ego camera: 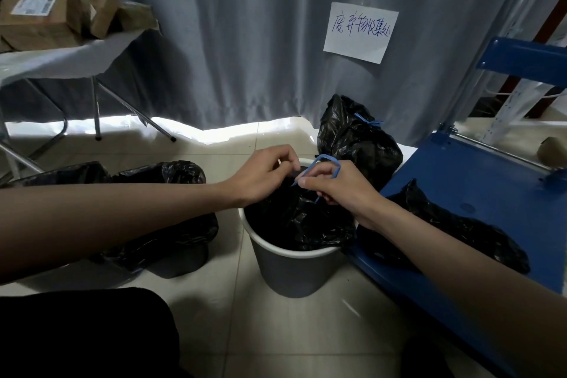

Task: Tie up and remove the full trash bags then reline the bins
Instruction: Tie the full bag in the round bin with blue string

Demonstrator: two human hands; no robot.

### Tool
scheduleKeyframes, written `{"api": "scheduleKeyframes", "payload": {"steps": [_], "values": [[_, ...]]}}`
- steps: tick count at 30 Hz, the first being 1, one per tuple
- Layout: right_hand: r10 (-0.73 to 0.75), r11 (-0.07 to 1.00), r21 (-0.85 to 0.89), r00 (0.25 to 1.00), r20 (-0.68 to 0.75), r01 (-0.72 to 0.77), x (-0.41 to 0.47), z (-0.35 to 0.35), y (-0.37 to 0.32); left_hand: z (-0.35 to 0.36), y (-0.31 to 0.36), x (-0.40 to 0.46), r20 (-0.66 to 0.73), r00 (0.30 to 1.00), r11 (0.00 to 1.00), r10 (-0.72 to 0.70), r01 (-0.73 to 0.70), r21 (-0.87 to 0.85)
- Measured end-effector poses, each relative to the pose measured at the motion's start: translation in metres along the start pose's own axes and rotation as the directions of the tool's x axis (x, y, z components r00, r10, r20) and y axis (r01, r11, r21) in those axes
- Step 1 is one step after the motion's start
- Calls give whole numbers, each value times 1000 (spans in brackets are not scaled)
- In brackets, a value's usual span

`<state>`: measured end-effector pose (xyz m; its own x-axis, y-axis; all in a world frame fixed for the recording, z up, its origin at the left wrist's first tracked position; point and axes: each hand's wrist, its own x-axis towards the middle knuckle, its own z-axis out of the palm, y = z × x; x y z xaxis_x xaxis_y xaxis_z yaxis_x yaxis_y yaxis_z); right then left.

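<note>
The grey bin (294,267) stands on the tiled floor, its black trash bag (300,221) gathered inside. Both hands work the blue drawstring (325,159) above the rim: left hand (264,172) pinches bag plastic, right hand (334,184) grips the loop. Best to cinch the neck tight before knotting
</note>
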<state>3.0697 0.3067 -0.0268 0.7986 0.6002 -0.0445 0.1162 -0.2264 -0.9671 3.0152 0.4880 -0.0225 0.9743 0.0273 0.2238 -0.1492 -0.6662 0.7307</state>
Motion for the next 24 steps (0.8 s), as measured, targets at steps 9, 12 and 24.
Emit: {"api": "scheduleKeyframes", "payload": {"steps": [9, 12, 24], "values": [[-27, 999, -41, 999, -45, 25, 0, -5, -2, -15, -31, -3, 225, 966, 918, 123, -197, 343], [-20, 1000, 2, 996, -85, 20, 1, -7, -6, -19, -40, -1, 244, 963, 885, 114, -210, 415], [-145, 977, 140, 982, -124, 162, 5, -1, -19, -4, -40, -7, 211, 975, 900, 67, -150, 410]]}}
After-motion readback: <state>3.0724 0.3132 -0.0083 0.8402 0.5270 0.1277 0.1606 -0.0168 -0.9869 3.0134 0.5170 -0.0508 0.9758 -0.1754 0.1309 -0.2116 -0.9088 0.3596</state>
